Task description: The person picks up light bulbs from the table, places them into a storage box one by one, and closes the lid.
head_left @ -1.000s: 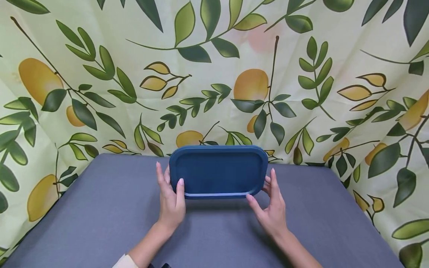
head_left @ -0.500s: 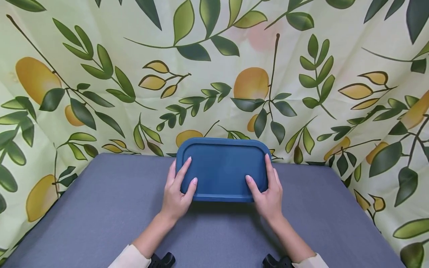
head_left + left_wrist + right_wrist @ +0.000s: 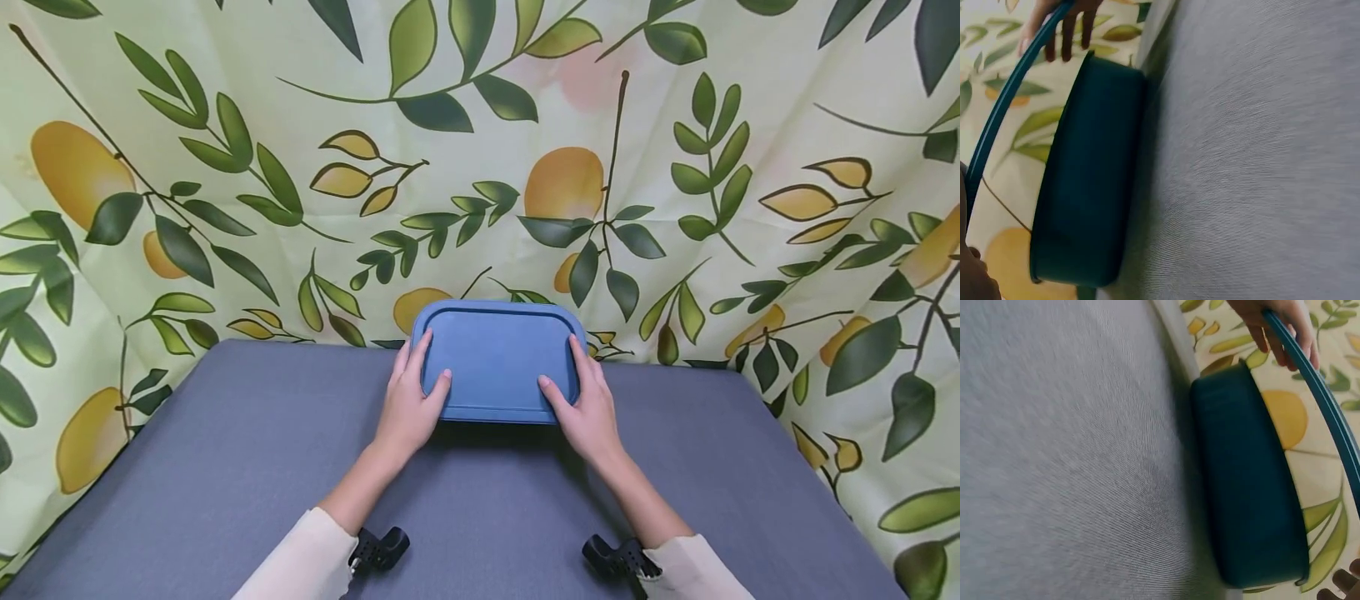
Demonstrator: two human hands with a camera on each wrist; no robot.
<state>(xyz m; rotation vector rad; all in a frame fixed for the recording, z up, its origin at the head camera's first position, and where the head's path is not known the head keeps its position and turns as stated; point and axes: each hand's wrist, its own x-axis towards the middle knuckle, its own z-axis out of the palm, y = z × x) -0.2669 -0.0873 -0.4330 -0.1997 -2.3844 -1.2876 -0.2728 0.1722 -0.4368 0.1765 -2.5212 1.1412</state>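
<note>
Both hands hold a blue rectangular lid (image 3: 498, 358) with rounded corners and a raised rim. My left hand (image 3: 411, 402) grips its left edge, and my right hand (image 3: 590, 407) grips the right edge. Each thumb lies on the lid's face. Below it, a deep blue container (image 3: 1091, 175) stands on the table in the left wrist view; the lid hides it in the head view. A gap separates the tilted lid from the container's rim, as the right wrist view also shows with the container (image 3: 1250, 481).
A grey cloth covers the table (image 3: 247, 467). Behind and at both sides hangs a fabric backdrop (image 3: 465, 158) printed with leaves and fruit. Black wrist devices (image 3: 382, 550) are strapped at both sleeves.
The lid has tipped from a steeper angle towards flatter and moved farther from me. My hands have come closer together, with fingers shifted onto its side edges.
</note>
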